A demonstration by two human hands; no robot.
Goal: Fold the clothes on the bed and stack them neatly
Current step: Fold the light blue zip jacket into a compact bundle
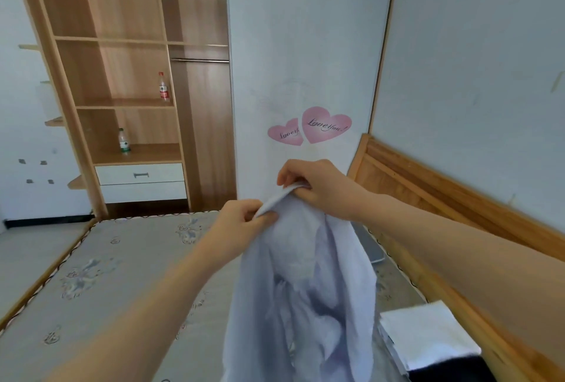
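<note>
Lifting a pale garment above the bed to find its edge

Left hand and right hand are pinching its top hem, fingers clamped; next, likely spreading it flat; a folded white piece is lying nearby.

Left hand, right hand, pale garment (pinched, hanging), mattress

Open wardrobe: two bottles on shelves; heart stickers on door.
</note>
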